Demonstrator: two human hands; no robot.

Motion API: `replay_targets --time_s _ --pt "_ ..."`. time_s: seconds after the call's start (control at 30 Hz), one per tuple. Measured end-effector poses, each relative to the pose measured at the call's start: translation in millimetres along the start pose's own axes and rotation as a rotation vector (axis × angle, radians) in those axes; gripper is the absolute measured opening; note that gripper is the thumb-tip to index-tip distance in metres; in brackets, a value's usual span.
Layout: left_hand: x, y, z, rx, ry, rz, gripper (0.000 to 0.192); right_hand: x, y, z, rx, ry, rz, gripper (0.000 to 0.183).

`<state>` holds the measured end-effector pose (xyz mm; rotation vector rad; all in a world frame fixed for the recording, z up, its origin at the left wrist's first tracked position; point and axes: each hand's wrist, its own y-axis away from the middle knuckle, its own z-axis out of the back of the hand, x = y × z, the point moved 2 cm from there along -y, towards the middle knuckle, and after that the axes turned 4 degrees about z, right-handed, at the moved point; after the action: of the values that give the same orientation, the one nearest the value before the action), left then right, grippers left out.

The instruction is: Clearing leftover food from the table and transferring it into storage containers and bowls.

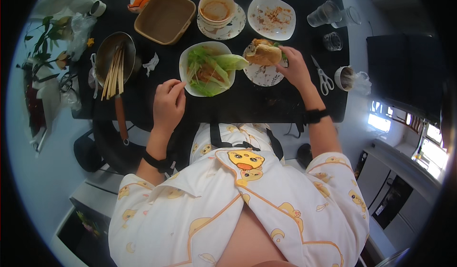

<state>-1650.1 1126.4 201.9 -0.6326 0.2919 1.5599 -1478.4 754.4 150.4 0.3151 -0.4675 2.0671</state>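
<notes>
My right hand (293, 67) has its thumb and fingers at the right side of a filled bread bun (264, 54), which is over a patterned plate (266, 77) and has leafy green at its edge. Whether the hand bears the bun's weight is unclear. My left hand (170, 101) has its fingers curled, fingertips at the left rim of a white bowl (183, 61). Shredded lettuce (200, 58) with reddish sauce lies in that bowl, and a larger lettuce leaf (232, 62) overhangs its right rim towards the bun.
A pan (134, 58) with wooden chopsticks (116, 72) across it stands left, its handle past the table edge. Behind are a brown tray (164, 17), stacked bowls (217, 8) and a sauce-stained plate (257, 2). White-handled scissors (325, 83), plastic cups (323, 14) and a glass jar (332, 41) lie right.
</notes>
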Motion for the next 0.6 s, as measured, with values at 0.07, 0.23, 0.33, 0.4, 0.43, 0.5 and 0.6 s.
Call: replay_targets --time_s 0.07,0.23,0.33,0.4,0.43,0.5,0.6 --pt "-20 12 -5 -0.003 -0.008 0.013 0.018 -2 -14 0 0.084 -0.088 0.08 0.054" --pt "-68 45 -33 0.078 0.296 0.214 0.019 -44 4 -12 0.032 -0.121 -0.25 0.047" --pt "-84 55 -69 0.275 0.447 0.32 0.019 -67 37 -31 0.398 -0.404 -0.759 0.042" --pt "-95 58 -80 0.32 0.451 0.36 0.021 -78 55 -44 0.364 -0.706 -0.94 0.042" --pt "-98 59 -85 0.366 0.459 0.398 0.022 -82 59 -47 0.367 -0.71 -0.945 0.042" --pt "-102 58 -89 0.376 0.432 0.383 0.023 -82 63 -52 0.308 -0.997 -0.954 0.045" --pt "-99 61 -89 0.386 0.399 0.368 0.023 -72 65 -59 0.321 -1.114 -0.939 0.048"
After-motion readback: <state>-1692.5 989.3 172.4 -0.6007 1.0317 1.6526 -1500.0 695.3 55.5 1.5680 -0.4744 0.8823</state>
